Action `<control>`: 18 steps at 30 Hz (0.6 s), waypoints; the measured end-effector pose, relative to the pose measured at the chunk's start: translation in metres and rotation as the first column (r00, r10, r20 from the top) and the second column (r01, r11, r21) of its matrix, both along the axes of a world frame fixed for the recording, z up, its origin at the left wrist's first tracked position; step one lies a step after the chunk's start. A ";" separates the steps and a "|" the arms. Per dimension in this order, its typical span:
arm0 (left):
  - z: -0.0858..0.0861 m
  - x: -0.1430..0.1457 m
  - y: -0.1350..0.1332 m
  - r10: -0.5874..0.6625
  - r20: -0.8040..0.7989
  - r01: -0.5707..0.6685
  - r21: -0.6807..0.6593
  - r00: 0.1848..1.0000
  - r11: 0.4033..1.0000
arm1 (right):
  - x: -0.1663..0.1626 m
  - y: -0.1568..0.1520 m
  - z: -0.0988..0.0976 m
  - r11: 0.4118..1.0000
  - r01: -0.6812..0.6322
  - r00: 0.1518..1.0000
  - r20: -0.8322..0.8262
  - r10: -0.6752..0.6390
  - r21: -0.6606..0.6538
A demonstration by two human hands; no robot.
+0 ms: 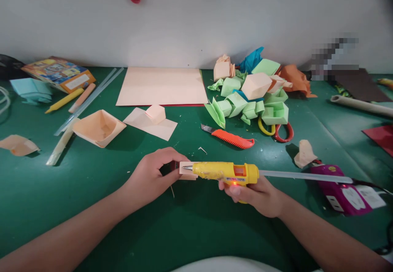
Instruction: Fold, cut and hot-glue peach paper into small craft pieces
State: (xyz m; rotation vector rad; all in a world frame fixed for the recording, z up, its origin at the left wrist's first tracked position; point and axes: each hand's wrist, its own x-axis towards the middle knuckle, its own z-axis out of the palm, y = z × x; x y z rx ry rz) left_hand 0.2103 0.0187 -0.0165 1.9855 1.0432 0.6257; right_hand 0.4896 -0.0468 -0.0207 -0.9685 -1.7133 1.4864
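My right hand grips a yellow hot glue gun held level, its red light lit and a clear glue stick sticking out behind. The gun's metal tip touches a small peach folded paper piece. My left hand pinches that piece against the green table. Both hands are closed around what they hold.
An orange box cutter lies beyond the gun, with scissors under a pile of folded green and peach paper shapes. A peach sheet, a peach paper box, glue sticks and a purple power strip are nearby.
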 end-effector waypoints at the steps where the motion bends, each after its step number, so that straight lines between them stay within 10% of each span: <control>1: 0.000 0.000 0.000 0.000 0.002 0.000 0.000 1.000 1.000 | 0.000 0.000 0.000 1.000 -0.001 1.000 -0.003 0.001 -0.002; 18: 0.001 0.000 0.001 0.013 0.006 -0.013 0.015 1.000 1.000 | -0.001 0.000 0.003 1.000 -0.009 1.000 0.008 0.009 0.012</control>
